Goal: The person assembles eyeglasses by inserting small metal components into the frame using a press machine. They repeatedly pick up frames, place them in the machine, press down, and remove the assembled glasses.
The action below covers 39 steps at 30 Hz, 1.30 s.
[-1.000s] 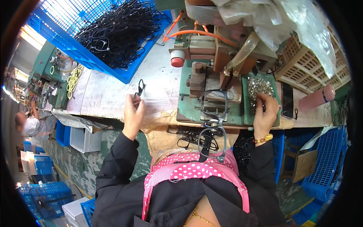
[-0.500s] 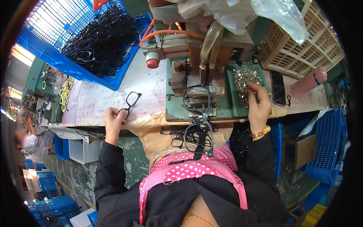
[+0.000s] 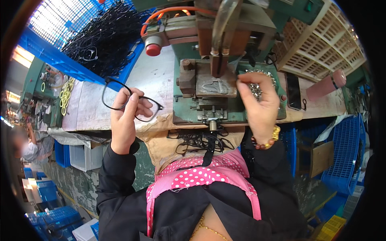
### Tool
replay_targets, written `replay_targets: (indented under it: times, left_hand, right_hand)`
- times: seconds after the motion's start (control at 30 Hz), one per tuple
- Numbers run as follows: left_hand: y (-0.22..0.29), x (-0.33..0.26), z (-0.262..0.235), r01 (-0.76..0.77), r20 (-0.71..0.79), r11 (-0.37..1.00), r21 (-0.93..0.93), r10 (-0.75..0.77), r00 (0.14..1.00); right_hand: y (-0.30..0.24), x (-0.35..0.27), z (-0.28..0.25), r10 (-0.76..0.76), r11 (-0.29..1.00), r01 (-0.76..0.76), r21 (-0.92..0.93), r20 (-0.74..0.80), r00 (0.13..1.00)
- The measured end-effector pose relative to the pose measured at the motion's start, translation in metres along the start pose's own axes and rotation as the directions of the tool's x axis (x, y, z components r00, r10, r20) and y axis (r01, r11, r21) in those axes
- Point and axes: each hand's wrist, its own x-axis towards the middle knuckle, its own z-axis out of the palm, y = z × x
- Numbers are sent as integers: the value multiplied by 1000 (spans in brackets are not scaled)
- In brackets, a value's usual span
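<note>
A black eyeglass frame (image 3: 160, 107) with two rims is gripped at its middle by my left hand (image 3: 126, 118), raised over the bench's front edge, left of a green bench press (image 3: 189, 118). My right hand (image 3: 262, 106) is at the press's right side, thumb and forefinger brought close together by the metal plate (image 3: 217, 86). Whatever those fingertips hold, if anything, is too small to make out. Behind that hand, partly covered by it, lie many small shiny metal pieces (image 3: 257, 91). The press head (image 3: 219, 64) stands above the plate.
A blue crate (image 3: 90, 76) heaped with black frames stands at the back left. More dark frames (image 3: 193, 141) lie on brown paper before me. To the right are a phone (image 3: 293, 91), a pink bottle (image 3: 327, 85) and a cream crate (image 3: 317, 48). Another person (image 3: 34, 146) is far left.
The frame that stood at the press fixture is gone from there. My left hand is raised, now with a two-rimmed frame in it. My right hand moved left from the metal pieces toward the plate.
</note>
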Motion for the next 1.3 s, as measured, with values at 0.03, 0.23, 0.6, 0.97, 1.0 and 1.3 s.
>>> replay_targets:
  times: [0.03,0.23,0.6,0.97,1.0,1.3]
  left_hand:
    - [9,-1,14,-106,24,994,-28,107,994]
    - [54,19,78,-465,32,885,-21,466,884]
    - [49,36,83,-501,-29,864,-47,501,865]
    - [47,36,85,-506,-41,862,-41,504,863]
    - [47,35,84,-510,-31,859,-45,509,860]
    - [64,-11,99,403,522,913,-65,-313,794]
  right_hand:
    - [-7,2,8,-9,999,8,31,24,1000]
    - [-9,-2,27,-41,999,41,29,15,999]
    - [-12,-7,45,144,937,-141,319,14,989]
    - [-24,-6,52,258,827,-237,510,32,966]
    - [-24,-5,52,250,833,-231,503,31,968]
    - [-18,-8,40,58,963,-64,262,28,998]
